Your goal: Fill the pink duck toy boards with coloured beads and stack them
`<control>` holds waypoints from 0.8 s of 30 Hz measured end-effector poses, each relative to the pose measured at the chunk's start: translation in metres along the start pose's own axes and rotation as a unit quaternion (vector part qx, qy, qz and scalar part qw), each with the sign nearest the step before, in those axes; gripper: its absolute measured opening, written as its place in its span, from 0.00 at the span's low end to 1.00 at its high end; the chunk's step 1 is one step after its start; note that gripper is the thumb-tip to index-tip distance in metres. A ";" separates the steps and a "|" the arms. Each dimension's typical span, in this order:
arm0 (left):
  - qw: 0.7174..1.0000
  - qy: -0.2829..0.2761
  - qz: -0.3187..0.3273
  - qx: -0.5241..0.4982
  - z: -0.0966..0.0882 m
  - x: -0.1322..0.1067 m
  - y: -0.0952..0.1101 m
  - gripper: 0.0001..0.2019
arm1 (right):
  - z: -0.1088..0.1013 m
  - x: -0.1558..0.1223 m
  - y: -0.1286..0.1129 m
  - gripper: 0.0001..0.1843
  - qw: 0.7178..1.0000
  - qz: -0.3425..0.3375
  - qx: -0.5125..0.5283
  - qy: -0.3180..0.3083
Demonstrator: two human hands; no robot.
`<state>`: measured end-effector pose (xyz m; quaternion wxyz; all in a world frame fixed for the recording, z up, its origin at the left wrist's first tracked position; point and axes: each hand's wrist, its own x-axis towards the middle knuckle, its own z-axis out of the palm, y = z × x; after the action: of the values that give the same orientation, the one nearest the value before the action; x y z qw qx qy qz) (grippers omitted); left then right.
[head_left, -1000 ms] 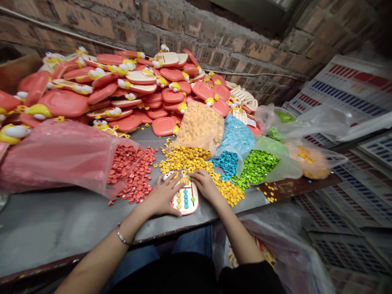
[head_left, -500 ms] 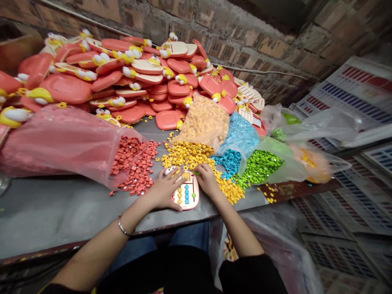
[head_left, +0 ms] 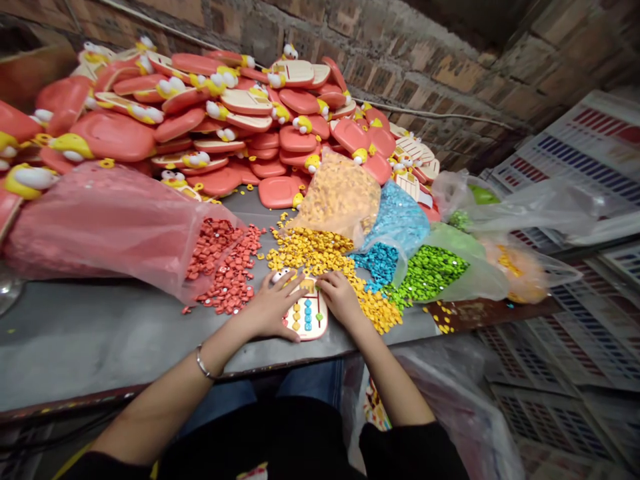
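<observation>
We have the cream toy board (head_left: 302,313) on the grey table (head_left: 125,333), just below the loose yellow pieces (head_left: 310,250). Our left hand (head_left: 270,310) lies spread wide across its left side. Our right hand (head_left: 343,300) curls at its upper right corner; whether those fingertips pinch anything, we cannot tell. Red pieces (head_left: 223,267) heap leftward.

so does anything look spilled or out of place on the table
Yes, mildly: a few yellow pieces lie scattered toward the right of the table, apart from the main yellow heap, which itself spreads against the blue pieces. They look like strays. The board under the left hand shows no visible damage.
</observation>
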<state>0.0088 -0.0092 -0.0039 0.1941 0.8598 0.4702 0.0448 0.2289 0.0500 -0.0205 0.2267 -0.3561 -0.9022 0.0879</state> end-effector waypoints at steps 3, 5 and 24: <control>1.000 -0.002 0.000 -0.002 0.000 0.000 0.000 0.49 | -0.003 -0.012 -0.006 0.12 1.000 -0.005 0.021 0.003; 1.000 -0.001 0.002 -0.004 0.001 0.000 -0.001 0.48 | -0.008 -0.021 -0.010 0.13 0.998 -0.002 0.063 -0.005; 1.000 -0.005 -0.002 -0.008 0.000 0.000 -0.001 0.49 | -0.007 -0.009 -0.012 0.10 0.992 0.035 0.117 -0.024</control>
<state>0.0080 -0.0085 -0.0045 0.2037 0.8572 0.4710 0.0444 0.2306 0.0345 -0.0137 0.2419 -0.3560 -0.8780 0.2095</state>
